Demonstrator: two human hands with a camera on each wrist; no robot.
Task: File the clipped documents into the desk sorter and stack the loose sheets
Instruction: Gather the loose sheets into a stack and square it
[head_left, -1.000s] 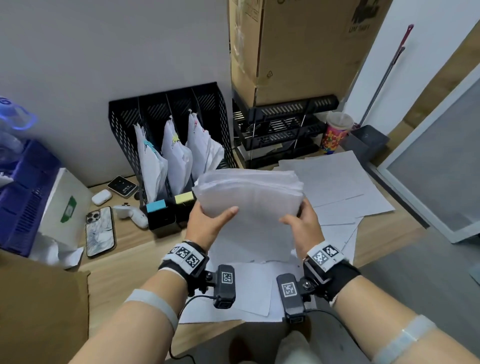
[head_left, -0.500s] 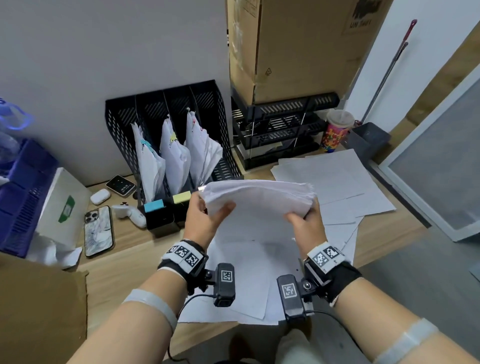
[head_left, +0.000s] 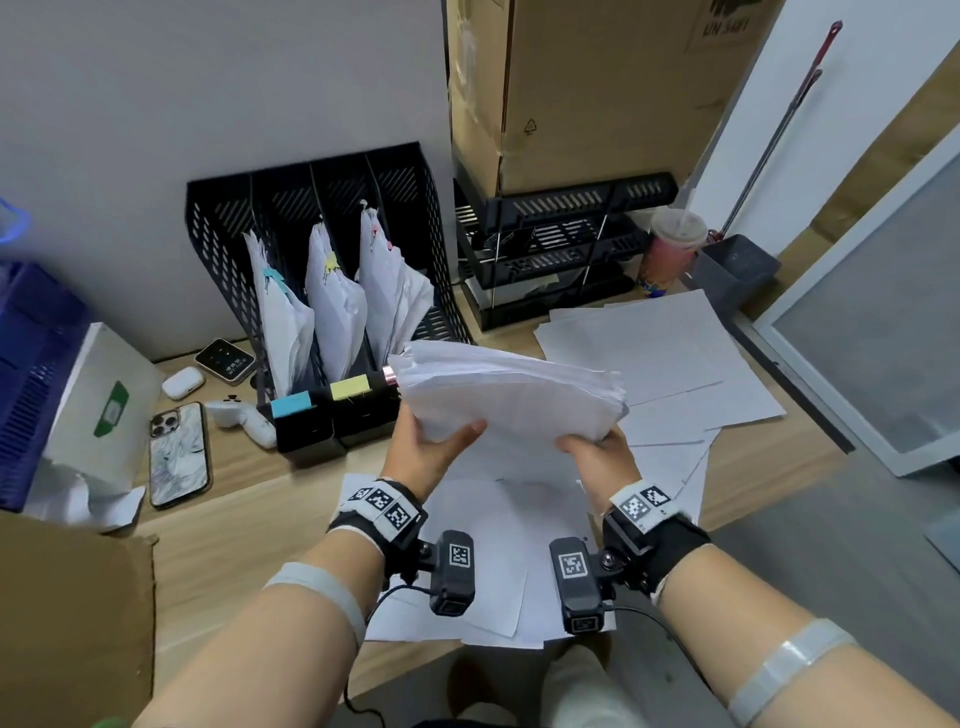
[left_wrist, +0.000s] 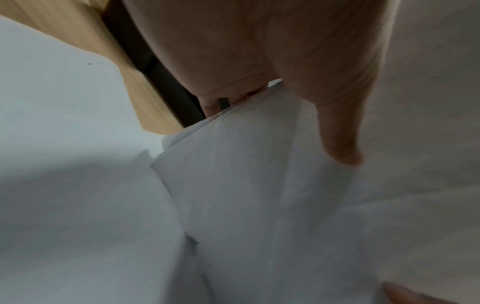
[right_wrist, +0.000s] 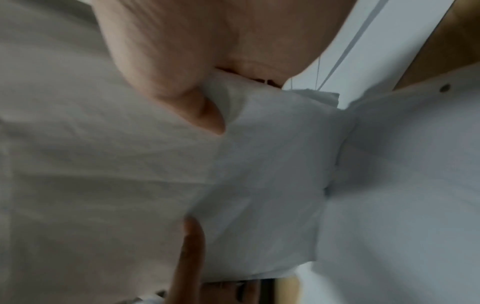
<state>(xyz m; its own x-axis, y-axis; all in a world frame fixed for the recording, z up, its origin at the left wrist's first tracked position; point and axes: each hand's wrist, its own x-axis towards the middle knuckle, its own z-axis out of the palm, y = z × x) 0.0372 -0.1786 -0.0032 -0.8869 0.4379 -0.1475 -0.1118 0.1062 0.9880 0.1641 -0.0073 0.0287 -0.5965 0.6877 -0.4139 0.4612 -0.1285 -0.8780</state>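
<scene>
A light wooden desk (head_left: 244, 499) stands against a pale grey wall, with a tall cardboard box (head_left: 582, 88) resting on a black stacking tray rack (head_left: 561, 249) at the back. A black mesh desk sorter (head_left: 322, 280) sits left of the rack; each of its three slots holds a bundle of clipped documents (head_left: 335, 306), and the sorter's front carries blue and yellow tags. Left of the sorter lie a phone (head_left: 179, 454), a white earbud case (head_left: 183, 383) and a white game controller (head_left: 244, 415). A lidded drink cup (head_left: 670, 249) stands right of the rack.

Above the desk, the person holds a thick stack of loose sheets (head_left: 511, 395), tilted, in both hands. The left hand (head_left: 428, 452) grips its near left corner, thumb laid on top and fingers curled beneath. The right hand (head_left: 597, 457) grips the near right corner, thumb on top in the wrist view, fingers under the paper. More single sheets (head_left: 665, 358) lie spread on the desk below and to the right of the held stack, some overhanging the front edge.
</scene>
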